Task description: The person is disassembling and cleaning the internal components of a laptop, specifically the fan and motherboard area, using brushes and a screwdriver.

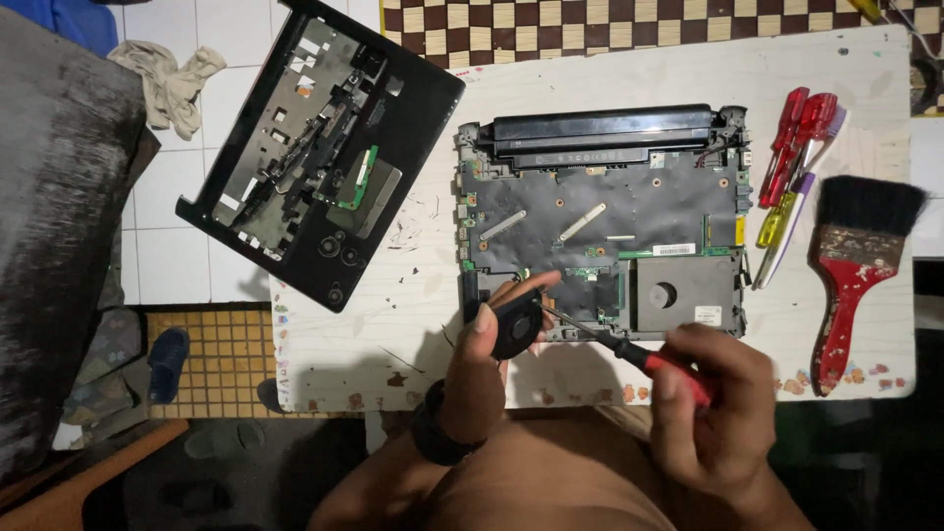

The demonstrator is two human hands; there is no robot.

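a: head view, near edge of the white table (865, 79). state of the left hand (487, 359)?

b: left hand grasps a small round black fan (516, 324), thumb on its near-left rim, fingers (531, 288) curled over its far side. the fan sits at the near-left corner of the opened laptop base (600, 226), held just above or against it; contact cannot be confirmed.

a: right hand (713, 403)?

b: clenched around the red handle of a screwdriver (629, 352). the black shaft runs left and slightly far, with its tip at the right edge of the fan.

a: condition of the laptop base?

b: top cover is off. a dark sheet covers the board, green circuit areas show at the edges, and a long black battery bar lies along the far side. a square metal plate occupies the near-right corner.

a: surrounding items?

b: the detached black palmrest cover (320, 147) lies upside down at the left, overhanging the table edge. right of the base lies a group of screwdrivers (792, 167) with red, yellow and pale handles. further right lies a paintbrush (855, 265) with black bristles and a worn red handle. a crumpled cloth (172, 84) lies on the tiled floor at far left.
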